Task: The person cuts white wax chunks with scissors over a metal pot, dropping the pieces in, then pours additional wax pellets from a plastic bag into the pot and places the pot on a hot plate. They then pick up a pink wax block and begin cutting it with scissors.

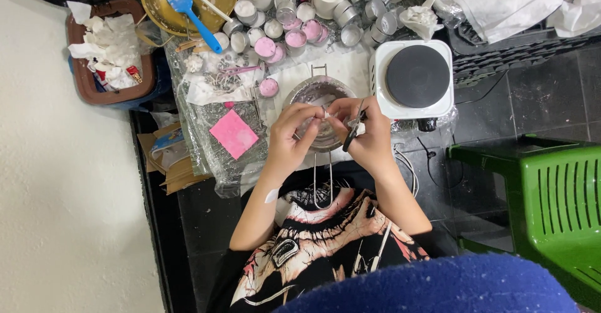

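Observation:
My left hand (290,139) and my right hand (368,136) meet over a metal melting pot (319,92) with a long wire handle (323,181) pointing toward me. Both hands pinch a small pale item, too small to identify, above the pot. My right hand also holds black-handled scissors (352,131), blades pointing up. The pot's inside shows purple-pink residue.
A white electric hot plate (416,78) stands right of the pot. Several small tins with pink and white wax (283,31), a gold bowl with a blue spatula (191,9), a pink square (233,134), a brown bin of tissues (109,53), a green plastic chair (551,206).

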